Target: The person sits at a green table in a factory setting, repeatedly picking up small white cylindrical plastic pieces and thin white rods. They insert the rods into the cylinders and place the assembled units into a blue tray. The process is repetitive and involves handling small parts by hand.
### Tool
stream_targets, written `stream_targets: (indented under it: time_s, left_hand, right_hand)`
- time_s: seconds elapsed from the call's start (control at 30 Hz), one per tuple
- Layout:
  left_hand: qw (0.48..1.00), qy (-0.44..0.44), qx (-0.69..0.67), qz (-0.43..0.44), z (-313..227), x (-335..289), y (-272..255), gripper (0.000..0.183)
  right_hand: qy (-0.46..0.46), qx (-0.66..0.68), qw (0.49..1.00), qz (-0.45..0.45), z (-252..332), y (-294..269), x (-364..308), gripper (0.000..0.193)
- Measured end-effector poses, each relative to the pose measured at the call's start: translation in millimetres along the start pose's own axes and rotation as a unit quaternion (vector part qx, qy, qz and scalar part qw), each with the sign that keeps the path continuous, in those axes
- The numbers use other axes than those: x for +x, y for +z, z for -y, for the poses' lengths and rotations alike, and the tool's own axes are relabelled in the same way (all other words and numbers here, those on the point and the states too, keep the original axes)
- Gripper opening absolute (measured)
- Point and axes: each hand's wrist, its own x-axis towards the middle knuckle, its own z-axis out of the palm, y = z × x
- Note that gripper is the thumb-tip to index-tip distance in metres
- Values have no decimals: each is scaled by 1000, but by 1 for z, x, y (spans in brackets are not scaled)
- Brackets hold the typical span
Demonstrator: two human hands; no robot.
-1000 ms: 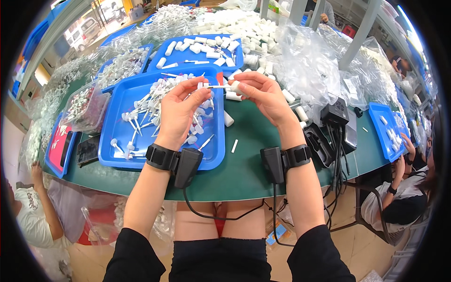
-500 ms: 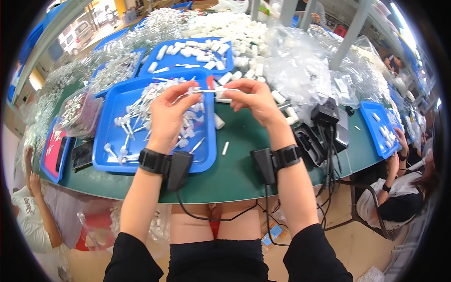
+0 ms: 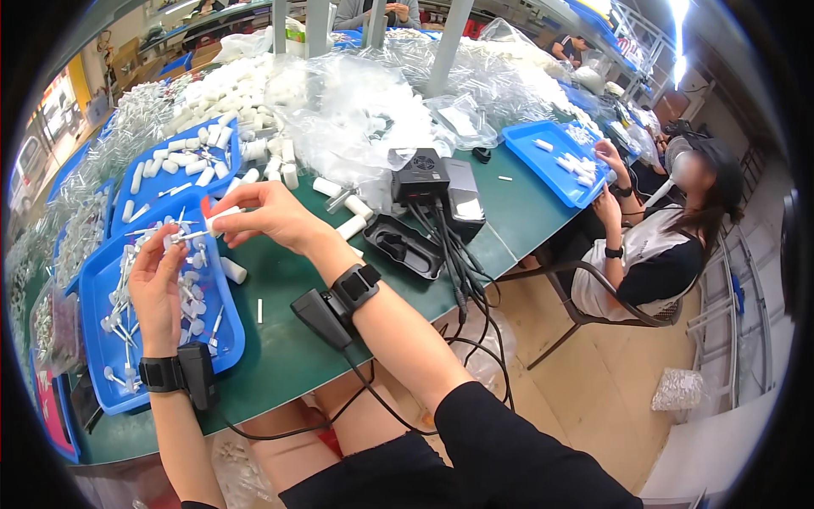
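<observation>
My left hand (image 3: 157,288) pinches the clear rounded end of a thin white stick (image 3: 195,235) above the near blue tray (image 3: 231,339). Opposite it, my right hand (image 3: 275,220) is closed on a small white cylindrical piece (image 3: 224,218) at the stick's other end. Fingers partly hide where the two pieces meet, so I cannot tell how far they are joined. Inside the tray lie many similar white sticks with translucent round ends (image 3: 193,307). A red strip (image 3: 205,207) shows just behind the stick.
A second blue tray (image 3: 129,185) behind holds white cylinders. Clear plastic bags (image 3: 339,110) and loose parts pile up at the back. A black box with cables (image 3: 420,178) and a black holder (image 3: 403,246) stand right. Farther right, a seated person works at another blue tray (image 3: 543,182).
The view has swung to the right, bringing the seated person more fully into sight. Both hands keep hold of the stick and white piece over the tray.
</observation>
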Motion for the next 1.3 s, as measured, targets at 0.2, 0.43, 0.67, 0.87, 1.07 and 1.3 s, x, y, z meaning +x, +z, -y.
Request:
stream_targets:
  time_s: [0.2,0.43,0.67,0.87,1.07,1.3]
  left_hand:
    - [1000,2,6,-11,-1,0,-4,29]
    - [995,-3,97,12,-1,-6,8,30]
    - [998,17,49,29,-9,-7,11,22]
    - [996,22,14,90,-14,-15,16,23]
    - [989,34,-7,145,-31,-32,30,21]
    - [985,70,53,151,-37,-42,36,25]
  right_hand:
    - [-14,44,999,9,-5,1,3,21]
    - [-24,-41,999,7,-12,2,4,22]
    - [-58,-32,998,7,9,10,1,25]
    - [6,-134,991,-24,33,20,-32,25]
    - [-45,-122,989,-67,39,32,-76,26]
    - [-68,-125,984,-104,30,38,-93,25]
